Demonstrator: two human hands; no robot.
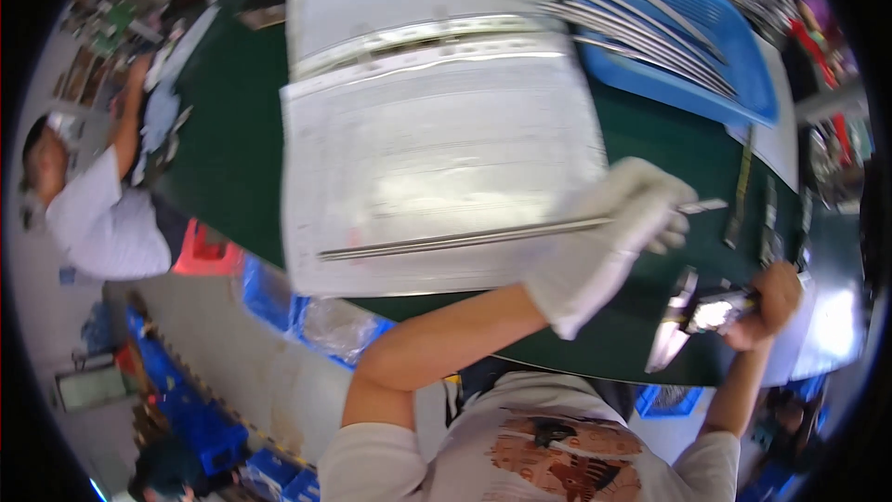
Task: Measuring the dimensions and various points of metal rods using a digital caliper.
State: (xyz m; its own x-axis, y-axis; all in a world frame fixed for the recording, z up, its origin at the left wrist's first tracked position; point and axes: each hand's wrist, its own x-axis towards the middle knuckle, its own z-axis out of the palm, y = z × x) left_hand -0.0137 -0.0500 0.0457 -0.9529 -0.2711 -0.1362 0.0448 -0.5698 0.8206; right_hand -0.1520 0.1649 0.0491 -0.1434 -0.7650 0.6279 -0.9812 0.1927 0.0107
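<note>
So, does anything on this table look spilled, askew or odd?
I see no spill. Two oddities: the metal rods in the blue basket jut past its left rim, looking untidy; and only the left hand wears a white glove, while the right hand, holding a caliper, is bare.

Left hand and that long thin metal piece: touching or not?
Touching. The head view shows the gloved left hand closed around the long metal piece, which sticks out on both sides.

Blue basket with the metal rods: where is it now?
Head view, upper right: the blue basket sits on the green table, just right of the open binder, beyond the gloved left hand.
</note>
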